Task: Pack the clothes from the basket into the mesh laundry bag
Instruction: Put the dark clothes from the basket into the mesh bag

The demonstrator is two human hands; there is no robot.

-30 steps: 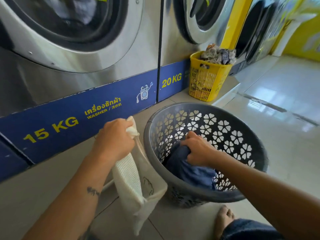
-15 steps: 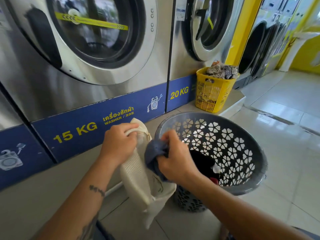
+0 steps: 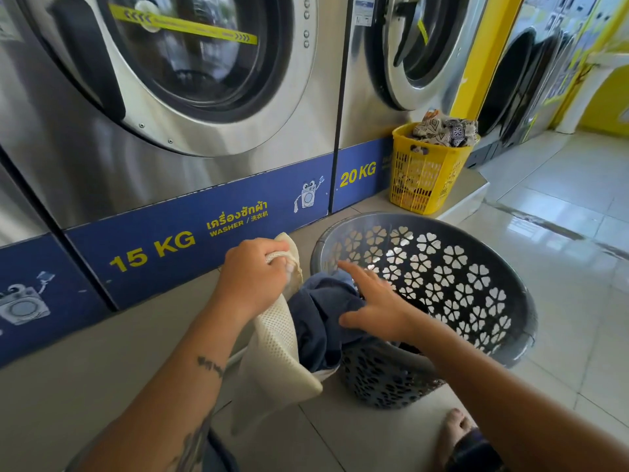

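Left of centre: left hand (image 3: 253,277) clenched on the rim of the cream bag (image 3: 275,352), mouth held up. Centre: blue garment (image 3: 320,321) bunched at the bag mouth, touching the near rim of the grey basket (image 3: 524,311). Right hand (image 3: 377,308) lies palm down on the garment, fingers straight, gripping nothing. Upper right: yellow basket (image 3: 425,178), full, beside the washer (image 3: 371,107).

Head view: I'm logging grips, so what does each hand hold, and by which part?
The left hand grips the mesh laundry bag by its top rim. The right hand holds nothing; its straight fingers rest on the blue garment.
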